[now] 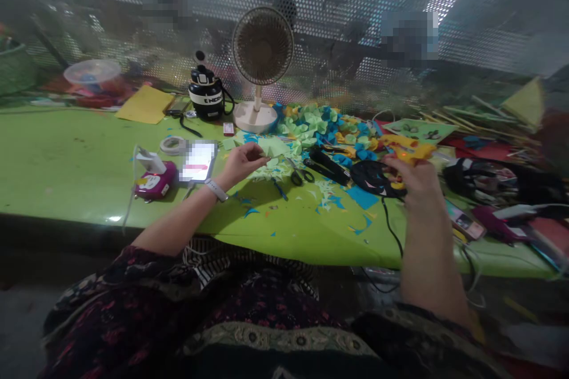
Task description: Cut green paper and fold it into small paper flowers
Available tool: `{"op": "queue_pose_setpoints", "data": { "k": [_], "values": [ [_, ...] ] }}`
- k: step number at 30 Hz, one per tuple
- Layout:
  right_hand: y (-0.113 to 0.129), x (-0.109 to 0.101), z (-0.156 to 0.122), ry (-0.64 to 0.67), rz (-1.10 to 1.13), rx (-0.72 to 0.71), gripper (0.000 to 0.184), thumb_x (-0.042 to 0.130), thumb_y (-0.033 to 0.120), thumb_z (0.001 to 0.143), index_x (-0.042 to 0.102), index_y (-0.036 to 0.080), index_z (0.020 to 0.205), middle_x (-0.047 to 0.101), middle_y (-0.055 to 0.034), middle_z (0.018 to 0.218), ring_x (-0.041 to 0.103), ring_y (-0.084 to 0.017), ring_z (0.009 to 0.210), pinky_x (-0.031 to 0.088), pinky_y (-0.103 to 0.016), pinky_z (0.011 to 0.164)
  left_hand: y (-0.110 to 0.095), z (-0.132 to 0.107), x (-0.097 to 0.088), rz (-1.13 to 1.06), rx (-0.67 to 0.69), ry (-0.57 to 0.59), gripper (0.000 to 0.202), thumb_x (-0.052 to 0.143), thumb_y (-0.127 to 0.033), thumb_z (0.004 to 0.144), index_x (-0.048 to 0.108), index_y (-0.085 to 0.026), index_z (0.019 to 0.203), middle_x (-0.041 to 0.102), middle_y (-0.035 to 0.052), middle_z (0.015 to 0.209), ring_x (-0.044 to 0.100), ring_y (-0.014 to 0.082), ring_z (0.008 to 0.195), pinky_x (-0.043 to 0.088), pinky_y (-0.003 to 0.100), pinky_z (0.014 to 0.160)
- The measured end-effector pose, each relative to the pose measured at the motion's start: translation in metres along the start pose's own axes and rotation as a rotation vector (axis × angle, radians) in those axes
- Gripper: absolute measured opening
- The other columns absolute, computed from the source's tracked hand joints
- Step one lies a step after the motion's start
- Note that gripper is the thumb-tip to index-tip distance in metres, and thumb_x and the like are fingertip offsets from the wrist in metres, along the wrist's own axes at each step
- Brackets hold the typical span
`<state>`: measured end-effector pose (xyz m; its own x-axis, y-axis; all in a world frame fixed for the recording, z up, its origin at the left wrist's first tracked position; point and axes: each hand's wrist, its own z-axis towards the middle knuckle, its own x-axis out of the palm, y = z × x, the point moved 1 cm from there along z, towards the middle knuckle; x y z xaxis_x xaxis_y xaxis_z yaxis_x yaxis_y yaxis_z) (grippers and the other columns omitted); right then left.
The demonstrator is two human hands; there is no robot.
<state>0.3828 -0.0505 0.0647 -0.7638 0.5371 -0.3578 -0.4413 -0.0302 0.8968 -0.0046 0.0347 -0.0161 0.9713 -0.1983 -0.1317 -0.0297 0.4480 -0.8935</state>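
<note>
My right hand point(418, 176) is wrapped around a yellow hot glue gun point(409, 147) with a small glowing orange light. It is above a black coiled thing point(371, 176), from which a black cord runs over the table's front edge. My left hand point(243, 161) is closed in a pinch over the paper scraps; whatever its fingertips hold is too small to make out. Just right of it, pale green paper point(275, 145) lies flat. Black-handled scissors point(302, 176), a black stapler point(328, 166) and a blue pen-like stick point(280, 188) lie between my hands.
Green, blue and yellow paper flowers point(317, 124) are heaped behind the scissors. A small fan point(263, 47) and a black bottle point(207, 98) stand at the back. A lit phone point(200, 163) and a purple power block point(155, 180) lie left. A black bag point(502, 180) lies right.
</note>
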Motion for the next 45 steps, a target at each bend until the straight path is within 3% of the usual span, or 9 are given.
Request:
{"op": "queue_pose_setpoints", "data": {
  "k": [3, 7, 10, 14, 25, 40, 45],
  "values": [
    [0.034, 0.033, -0.020, 0.153, 0.248, 0.061, 0.024, 0.077, 0.028, 0.059, 0.066, 0.018, 0.078, 0.066, -0.0072, 0.073, 0.053, -0.015, 0.059, 0.033, -0.026, 0.042, 0.003, 0.001, 0.001, -0.064, -0.031, 0.023, 0.031, 0.081, -0.037, 0.072, 0.058, -0.017, 0.082, 0.066, 0.0011, 0.068, 0.067, 0.0126, 0.065, 0.053, 0.024, 0.059],
    [0.071, 0.083, -0.049, 0.429, 0.313, 0.010, 0.023, 0.078, 0.033, 0.062, 0.066, 0.020, 0.076, 0.067, -0.0032, 0.071, 0.051, -0.011, 0.053, 0.034, -0.023, 0.041, 0.000, 0.001, 0.001, -0.147, -0.048, 0.040, 0.034, 0.082, -0.038, 0.071, 0.056, -0.017, 0.080, 0.066, 0.0009, 0.071, 0.068, 0.0126, 0.067, 0.055, 0.024, 0.062],
    [0.075, 0.116, -0.068, 0.593, 0.304, 0.033, 0.025, 0.079, 0.038, 0.065, 0.066, 0.021, 0.078, 0.064, 0.0002, 0.068, 0.049, -0.009, 0.050, 0.039, -0.024, 0.043, -0.002, 0.000, 0.000, -0.141, -0.067, 0.053, 0.033, 0.082, -0.036, 0.071, 0.056, -0.017, 0.079, 0.065, 0.0007, 0.071, 0.068, 0.0121, 0.066, 0.055, 0.023, 0.061],
    [0.059, 0.141, -0.082, 0.671, 0.304, 0.037, 0.029, 0.080, 0.044, 0.067, 0.062, 0.022, 0.076, 0.054, 0.0036, 0.058, 0.043, -0.008, 0.045, 0.034, -0.024, 0.039, -0.002, -0.002, 0.001, -0.152, -0.088, 0.085, 0.032, 0.081, -0.034, 0.072, 0.055, -0.017, 0.078, 0.066, 0.0006, 0.070, 0.069, 0.0125, 0.066, 0.056, 0.024, 0.063],
    [0.044, 0.148, -0.083, 0.675, 0.269, 0.076, 0.040, 0.084, 0.053, 0.062, 0.059, 0.023, 0.074, 0.052, 0.0039, 0.056, 0.034, -0.007, 0.042, 0.029, -0.025, 0.036, -0.008, -0.005, 0.003, -0.212, -0.096, 0.103, 0.033, 0.081, -0.034, 0.072, 0.054, -0.017, 0.081, 0.066, -0.0002, 0.073, 0.071, 0.0134, 0.070, 0.058, 0.025, 0.066],
    [0.042, 0.151, -0.082, 0.683, 0.262, -0.003, 0.041, 0.080, 0.054, 0.068, 0.066, 0.023, 0.090, 0.053, 0.0047, 0.058, 0.032, -0.006, 0.041, 0.028, -0.024, 0.034, -0.011, -0.005, 0.004, -0.195, -0.076, 0.113, 0.040, 0.083, -0.042, 0.070, 0.053, -0.018, 0.079, 0.064, -0.0010, 0.071, 0.070, 0.0130, 0.069, 0.057, 0.024, 0.064],
    [0.042, 0.151, -0.082, 0.662, 0.224, -0.009, 0.043, 0.079, 0.056, 0.069, 0.066, 0.023, 0.092, 0.059, 0.0014, 0.063, 0.047, -0.012, 0.048, 0.039, -0.026, 0.038, -0.010, -0.005, 0.004, -0.202, -0.052, 0.121, 0.040, 0.083, -0.043, 0.071, 0.054, -0.017, 0.079, 0.064, -0.0007, 0.071, 0.070, 0.0126, 0.070, 0.056, 0.024, 0.064]
  ]
}}
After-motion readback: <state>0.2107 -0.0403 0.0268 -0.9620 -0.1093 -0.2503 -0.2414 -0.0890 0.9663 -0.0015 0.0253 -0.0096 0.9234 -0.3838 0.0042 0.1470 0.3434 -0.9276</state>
